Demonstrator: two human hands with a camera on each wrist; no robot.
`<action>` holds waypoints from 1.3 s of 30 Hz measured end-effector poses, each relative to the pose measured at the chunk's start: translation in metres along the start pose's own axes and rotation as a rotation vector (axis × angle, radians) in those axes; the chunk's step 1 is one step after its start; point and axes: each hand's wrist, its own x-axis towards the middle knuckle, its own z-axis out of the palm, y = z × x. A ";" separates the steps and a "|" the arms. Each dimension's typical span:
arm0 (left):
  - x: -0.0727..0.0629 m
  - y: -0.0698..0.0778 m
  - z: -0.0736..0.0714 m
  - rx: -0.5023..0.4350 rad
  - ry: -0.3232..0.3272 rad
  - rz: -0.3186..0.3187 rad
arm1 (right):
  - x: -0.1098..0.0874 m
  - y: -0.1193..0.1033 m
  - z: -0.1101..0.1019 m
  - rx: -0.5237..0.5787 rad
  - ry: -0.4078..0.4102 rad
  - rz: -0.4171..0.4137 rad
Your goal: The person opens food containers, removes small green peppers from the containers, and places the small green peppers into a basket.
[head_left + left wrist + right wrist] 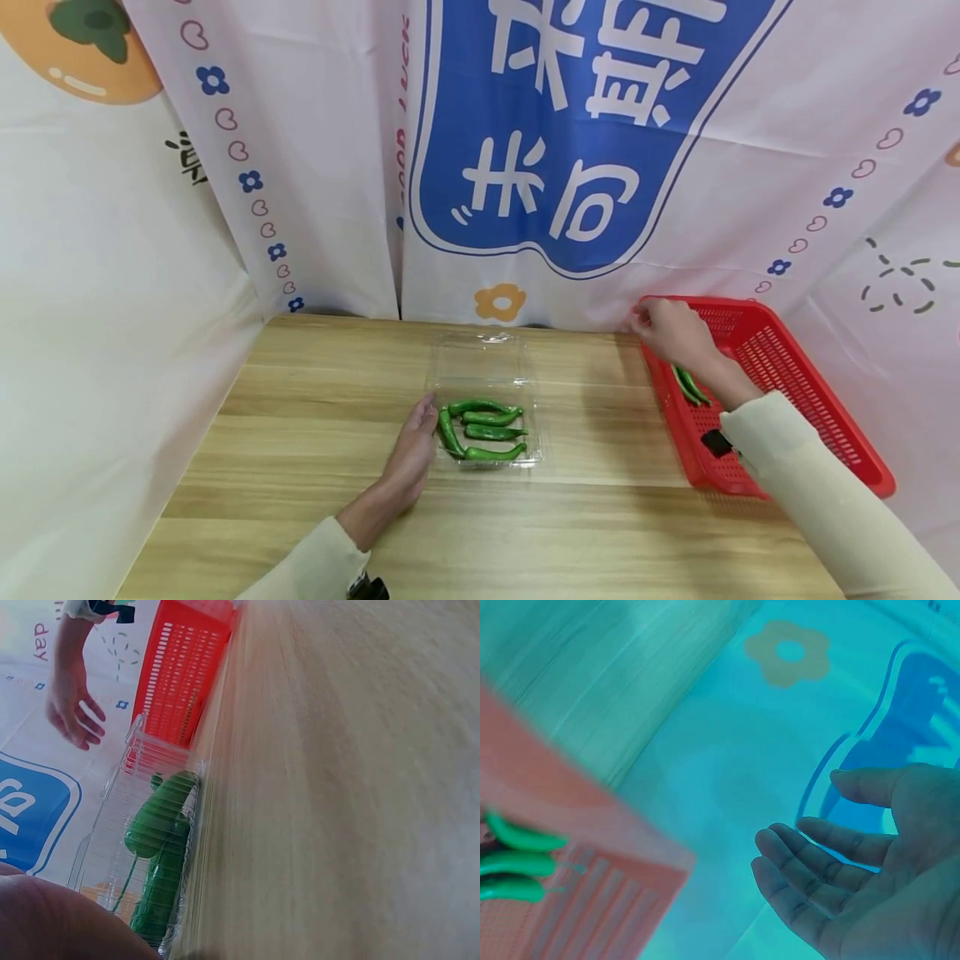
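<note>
Held nothing in the right hand (675, 333), raised at the far left corner of a red perforated plastic basket (813, 379) with fingers loosely bent and, in the right wrist view, thumb well apart from them. Rested the left hand (411, 450) against the left side of a clear plastic clamshell box (480, 358), with fingers mostly straight along it and not wrapped round it.

Saw five green chili peppers (495, 432) inside the box, just to the right of the left hand: four lying roughly crosswise, one running lengthwise on the side nearest that hand. Found the clear lid open and folded back, beyond the left hand's fingertips.

Spotted more green chili peppers (688, 387) in the basket, on the near side of the right hand and lower than it; counted three in the right wrist view. Saw the basket spread below and to the right of that hand, well apart from the box.

Found box and basket both on a wood-grain surface (300, 467) beneath the hands. Noted, beyond both, a white printed cloth (337, 167) with a large blue panel (442, 125) and an orange flower (487, 312).
</note>
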 end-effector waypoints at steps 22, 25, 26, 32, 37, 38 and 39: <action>-0.002 0.003 0.000 0.007 -0.017 -0.005 | -0.016 -0.073 0.030 -0.068 -0.041 -0.204; -0.002 0.004 0.000 0.008 -0.016 -0.005 | -0.021 -0.080 0.037 -0.069 -0.036 -0.245; -0.002 0.004 0.000 0.009 -0.016 -0.004 | -0.022 -0.082 0.040 -0.069 -0.041 -0.257; -0.001 0.003 0.000 0.002 -0.010 -0.002 | -0.030 -0.096 0.052 -0.091 -0.114 -0.383; 0.001 0.002 0.000 -0.006 -0.003 -0.005 | -0.034 -0.105 0.060 -0.094 -0.178 -0.472; 0.001 0.002 0.000 -0.006 -0.001 -0.006 | -0.034 -0.106 0.062 -0.093 -0.185 -0.481; 0.002 0.002 0.001 -0.007 -0.002 -0.002 | -0.035 -0.108 0.064 -0.091 -0.191 -0.491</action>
